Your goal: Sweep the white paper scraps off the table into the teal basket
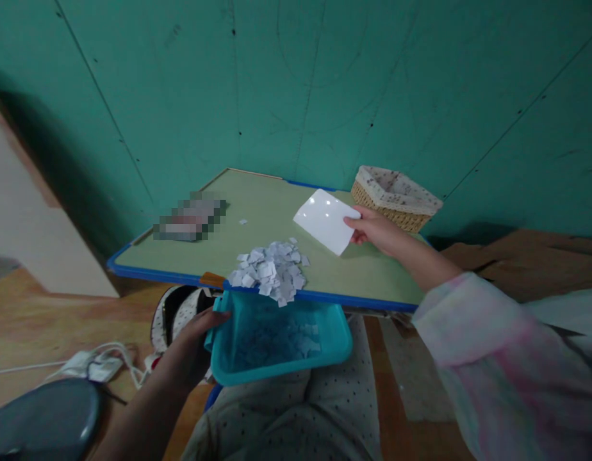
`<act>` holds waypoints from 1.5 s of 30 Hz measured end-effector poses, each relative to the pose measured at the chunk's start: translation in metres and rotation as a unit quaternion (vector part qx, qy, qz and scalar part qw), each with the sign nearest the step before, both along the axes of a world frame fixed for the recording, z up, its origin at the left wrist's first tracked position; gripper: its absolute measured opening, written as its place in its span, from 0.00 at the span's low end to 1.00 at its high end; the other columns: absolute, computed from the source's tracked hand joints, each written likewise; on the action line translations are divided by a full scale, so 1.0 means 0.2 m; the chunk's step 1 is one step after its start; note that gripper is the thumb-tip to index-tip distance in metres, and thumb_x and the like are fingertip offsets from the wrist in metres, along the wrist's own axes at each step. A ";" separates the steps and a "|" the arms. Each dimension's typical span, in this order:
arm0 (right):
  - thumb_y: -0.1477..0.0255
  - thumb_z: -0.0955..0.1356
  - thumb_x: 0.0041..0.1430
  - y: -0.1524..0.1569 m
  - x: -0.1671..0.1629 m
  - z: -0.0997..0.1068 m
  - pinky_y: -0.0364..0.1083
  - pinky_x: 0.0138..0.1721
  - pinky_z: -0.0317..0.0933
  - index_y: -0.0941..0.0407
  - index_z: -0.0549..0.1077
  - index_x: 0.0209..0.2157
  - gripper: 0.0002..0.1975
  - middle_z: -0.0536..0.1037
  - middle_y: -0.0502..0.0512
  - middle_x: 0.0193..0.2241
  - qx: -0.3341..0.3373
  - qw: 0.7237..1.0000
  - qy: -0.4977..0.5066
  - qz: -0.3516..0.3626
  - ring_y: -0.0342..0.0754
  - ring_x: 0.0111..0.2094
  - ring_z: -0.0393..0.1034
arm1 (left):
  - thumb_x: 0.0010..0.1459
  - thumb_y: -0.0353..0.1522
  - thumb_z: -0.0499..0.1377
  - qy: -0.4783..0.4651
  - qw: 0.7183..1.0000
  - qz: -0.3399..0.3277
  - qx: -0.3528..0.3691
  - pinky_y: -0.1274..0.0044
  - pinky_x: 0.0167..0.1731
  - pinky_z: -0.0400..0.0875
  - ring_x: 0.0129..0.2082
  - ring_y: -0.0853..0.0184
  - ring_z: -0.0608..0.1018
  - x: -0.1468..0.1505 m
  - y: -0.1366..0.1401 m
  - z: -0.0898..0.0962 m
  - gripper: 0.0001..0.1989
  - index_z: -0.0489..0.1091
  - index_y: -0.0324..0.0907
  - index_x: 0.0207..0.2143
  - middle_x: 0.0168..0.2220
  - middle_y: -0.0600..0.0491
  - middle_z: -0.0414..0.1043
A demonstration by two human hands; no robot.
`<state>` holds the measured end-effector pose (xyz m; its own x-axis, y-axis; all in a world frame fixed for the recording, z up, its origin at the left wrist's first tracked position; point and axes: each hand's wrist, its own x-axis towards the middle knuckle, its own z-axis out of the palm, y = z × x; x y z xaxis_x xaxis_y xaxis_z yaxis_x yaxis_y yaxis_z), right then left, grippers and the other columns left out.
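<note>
My left hand (204, 336) grips the left end of a turquoise plastic bin (286, 374), held at the table's front edge above my lap. Small pieces of paper lie inside the bin. In my right hand (368, 228) is a glossy white card (327, 221), pinched at its right side over the tabletop, thumb on top. A heap of torn white paper pieces (271, 269) sits at the front edge, some of it overhanging the bin. One loose scrap (243, 222) lies farther back on the table.
A wicker basket (392, 208) with a cloth liner stands at the table's back right. To the left lies a blurred flat item (193, 219). The table (262, 192) meets a green wall. A grey stool (46, 416) and a power strip (91, 366) with cables are at lower left.
</note>
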<state>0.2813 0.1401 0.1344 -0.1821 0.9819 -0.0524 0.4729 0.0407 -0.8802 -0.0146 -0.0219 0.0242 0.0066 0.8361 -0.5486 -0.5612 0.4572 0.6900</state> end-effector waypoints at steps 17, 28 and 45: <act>0.77 0.60 0.59 0.17 -0.58 -0.04 0.43 0.40 0.56 0.56 0.72 0.45 0.15 0.79 0.56 0.43 0.263 0.880 -0.303 0.254 0.47 0.41 0.70 | 0.44 0.31 0.65 0.012 1.000 -0.013 0.004 0.67 0.31 0.80 0.32 0.50 0.83 -0.10 -0.03 -0.04 0.15 0.76 0.38 0.38 0.26 0.47 0.80; 0.81 0.59 0.58 -0.05 -0.28 0.05 0.44 0.44 0.59 0.54 0.71 0.42 0.15 0.79 0.54 0.42 0.231 0.864 -0.339 0.293 0.47 0.43 0.72 | 0.44 0.30 0.65 0.003 0.999 -0.037 0.037 0.70 0.31 0.79 0.31 0.53 0.83 -0.07 0.00 -0.05 0.16 0.76 0.37 0.39 0.27 0.47 0.80; 0.82 0.59 0.56 -0.03 -0.39 -0.01 0.46 0.47 0.58 0.56 0.72 0.41 0.15 0.79 0.54 0.42 0.245 0.874 -0.262 0.327 0.47 0.44 0.72 | 0.43 0.29 0.60 0.015 0.999 -0.036 0.016 0.73 0.20 0.75 0.16 0.62 0.76 -0.10 0.02 0.04 0.10 0.75 0.37 0.32 0.20 0.50 0.75</act>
<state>0.2028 0.1334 0.1316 -0.7895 0.6054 0.1010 0.5413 0.7644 -0.3503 -0.0340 -0.0171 0.0332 0.0521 0.8507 -0.5231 -0.5065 0.4740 0.7203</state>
